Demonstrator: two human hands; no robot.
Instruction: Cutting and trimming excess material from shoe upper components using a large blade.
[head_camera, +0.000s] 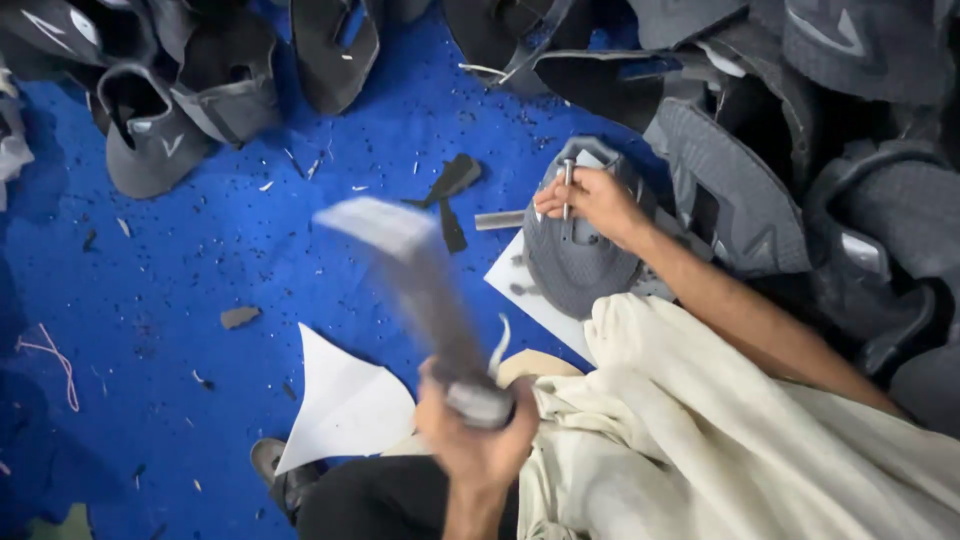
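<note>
Hammer (420, 290) raised and blurred at centre frame, its handle gripped in a closed fist by the left hand (478, 440) at the bottom of the picture, the pale head up toward the upper left of that hand. The tool's long axis runs on a slant from lower right to upper left, so the head sits above and to the left of the punch (567, 190), a thin metal rod held upright by the right hand (592, 203) at centre right. That hand pinches the rod between thumb and fingers, tip down on a grey shoe upper (575, 255) that lies flat on a white board (540, 300).

The gap between hammer head and rod top is open air over blue floor (200, 300), with only scraps and a dark offcut (452, 185) beneath. The right hand is the one touching the shoe piece; the left is well apart from it, lower in the frame. The right forearm crosses from the lower right over a cream cloth (720, 440) draped on the lap.

Heaps of dark shoe uppers (760, 180) crowd the right edge and top, close behind the workpiece, and more lie at the upper left (160, 130). A white sheet (345, 405) lies at lower centre, just left of the fist, with a shoe toe (275, 470) peeping out below it.
</note>
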